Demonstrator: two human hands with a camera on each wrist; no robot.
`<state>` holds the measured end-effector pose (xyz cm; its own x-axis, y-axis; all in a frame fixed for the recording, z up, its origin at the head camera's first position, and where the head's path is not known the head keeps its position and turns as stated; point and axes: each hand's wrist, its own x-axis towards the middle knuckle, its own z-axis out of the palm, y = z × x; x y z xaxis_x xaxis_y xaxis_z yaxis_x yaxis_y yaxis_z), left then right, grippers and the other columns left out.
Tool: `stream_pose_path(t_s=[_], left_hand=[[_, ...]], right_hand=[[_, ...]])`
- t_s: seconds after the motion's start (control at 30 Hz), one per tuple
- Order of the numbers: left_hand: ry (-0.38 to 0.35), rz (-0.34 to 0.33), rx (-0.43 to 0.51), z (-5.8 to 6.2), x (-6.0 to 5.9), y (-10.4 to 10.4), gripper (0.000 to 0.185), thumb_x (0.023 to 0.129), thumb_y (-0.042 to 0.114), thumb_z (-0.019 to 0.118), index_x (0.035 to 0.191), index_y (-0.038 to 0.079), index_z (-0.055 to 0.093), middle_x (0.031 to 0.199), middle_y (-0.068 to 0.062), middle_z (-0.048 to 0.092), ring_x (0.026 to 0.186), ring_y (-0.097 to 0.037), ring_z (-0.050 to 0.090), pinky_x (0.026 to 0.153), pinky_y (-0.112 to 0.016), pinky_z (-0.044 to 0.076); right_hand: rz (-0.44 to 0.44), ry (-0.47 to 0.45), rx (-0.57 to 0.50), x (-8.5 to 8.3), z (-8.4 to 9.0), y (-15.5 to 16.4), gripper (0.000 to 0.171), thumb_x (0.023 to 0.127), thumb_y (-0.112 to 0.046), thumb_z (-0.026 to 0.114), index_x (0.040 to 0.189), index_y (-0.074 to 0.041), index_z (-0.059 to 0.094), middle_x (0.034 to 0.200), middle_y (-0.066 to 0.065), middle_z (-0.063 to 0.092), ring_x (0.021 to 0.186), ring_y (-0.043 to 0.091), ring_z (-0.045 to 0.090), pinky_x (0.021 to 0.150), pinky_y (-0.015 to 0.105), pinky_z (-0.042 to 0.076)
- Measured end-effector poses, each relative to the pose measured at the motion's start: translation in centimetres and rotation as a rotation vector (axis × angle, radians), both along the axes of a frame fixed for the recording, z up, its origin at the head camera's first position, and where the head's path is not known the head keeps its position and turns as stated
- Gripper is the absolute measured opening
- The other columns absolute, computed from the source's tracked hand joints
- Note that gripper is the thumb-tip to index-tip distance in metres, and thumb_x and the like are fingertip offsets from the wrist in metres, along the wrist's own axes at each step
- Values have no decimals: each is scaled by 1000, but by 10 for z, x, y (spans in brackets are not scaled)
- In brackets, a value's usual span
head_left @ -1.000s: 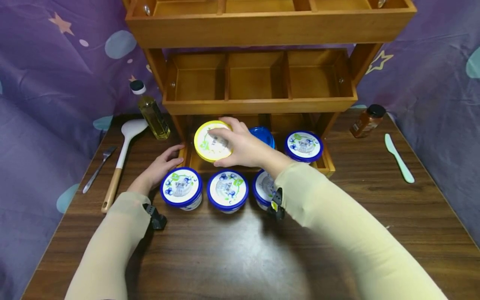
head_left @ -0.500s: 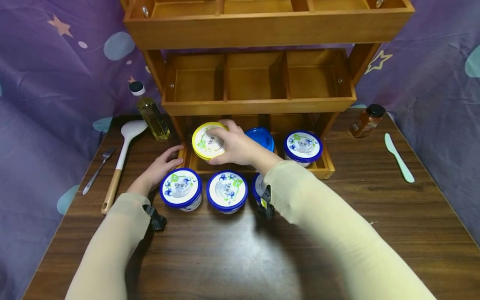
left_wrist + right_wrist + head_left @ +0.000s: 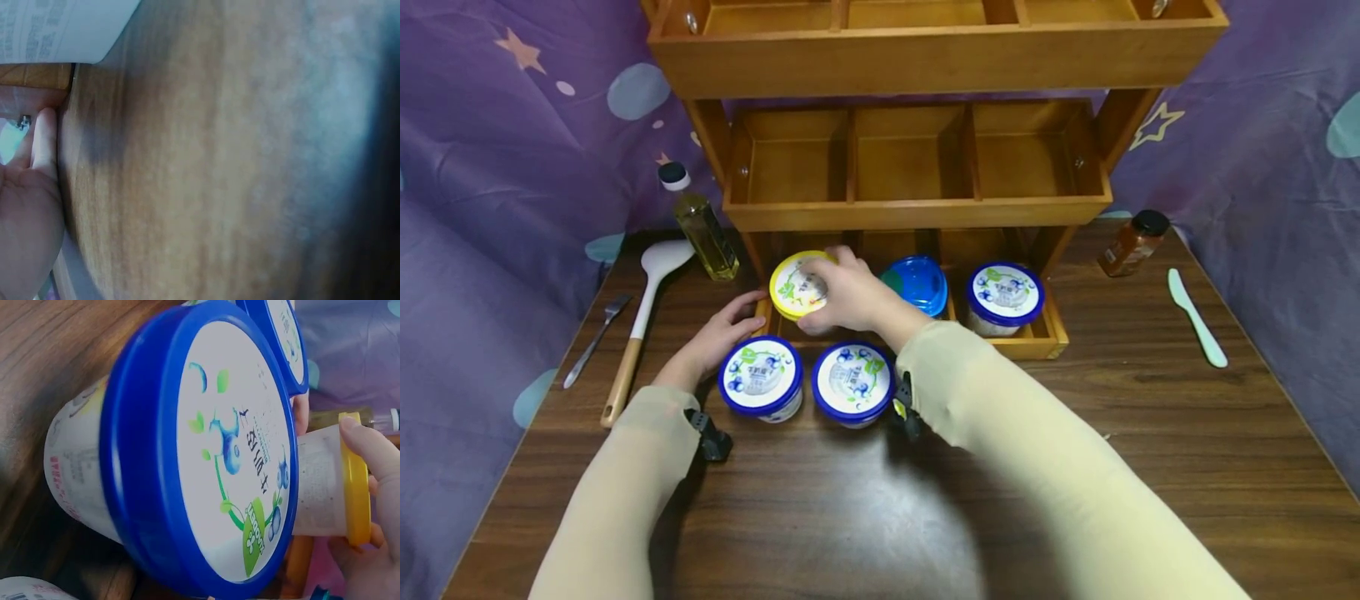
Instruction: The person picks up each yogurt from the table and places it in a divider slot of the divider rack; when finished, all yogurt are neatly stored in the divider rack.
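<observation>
Tub (image 3: 320, 481) is shifting down and leftward, the right hand (image 3: 850, 293) gripping its yellow lid (image 3: 356, 497); so I'm seeing it closing on the bottom shelf (image 3: 1033, 348), beside the left hand (image 3: 718, 335), which is touching that shelf's end.

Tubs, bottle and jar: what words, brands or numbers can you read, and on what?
"牛奶": near blue lid, right wrist view; the characters after it are unclear.
Green leaf on that lid: letters too blurred.
Other blue lids, yellow-lidded tub: print too small or blurred.
Bottle, jar: labels too small.
Pale surface, left wrist view: print too blurred.
No readable numbers.
</observation>
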<state>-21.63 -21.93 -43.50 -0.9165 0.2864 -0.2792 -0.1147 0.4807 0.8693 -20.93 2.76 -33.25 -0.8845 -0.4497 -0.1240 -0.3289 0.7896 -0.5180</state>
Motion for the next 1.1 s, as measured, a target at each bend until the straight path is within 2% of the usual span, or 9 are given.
stream_pose_path(t_s=[0.23,0.37,0.53,0.63,0.93,1.1], left_hand=[[2,-2,13,1,0,0,62,96,36,50,149,18,24,147,-21,26,133,-37,25,105,-55,22],[-17,-3,16,10,4,3,61,96,32,49,149,16,24,148,-23,24,134,-39,23,105,-56,21],[-16,-6,-3,30,13,11,59,97,26,47,149,11,23,148,-26,22,134,-41,21,106,-57,20],[-18,-5,-14,36,16,12,58,98,25,46,148,11,23,148,-25,22,134,-41,21,106,-57,19],[-47,-2,-15,34,18,12,59,98,28,46,149,13,22,148,-26,22,134,-42,21,106,-57,19],[-40,3,-11,34,17,14,59,98,28,47,149,13,23,146,-26,24,134,-41,23,106,-57,20]], right_hand=[[31,-55,73,-2,-7,-3,78,73,-43,78,140,-22,44,149,19,20,125,33,39,100,43,37],[58,-42,113,-1,-11,-2,77,74,-43,77,138,-18,45,146,20,24,120,30,46,101,39,37],[73,-16,132,-1,-12,-2,76,74,-44,77,138,-16,46,146,19,27,127,34,36,104,43,32],[82,-11,149,-1,-12,-3,77,74,-45,76,138,-16,45,146,18,28,131,36,29,106,45,28],[100,-51,163,1,-18,-5,80,78,-48,72,143,-17,38,148,20,22,131,35,32,104,45,31],[124,4,147,2,-14,0,80,76,-49,73,141,-15,40,149,22,20,134,38,26,107,47,27]])
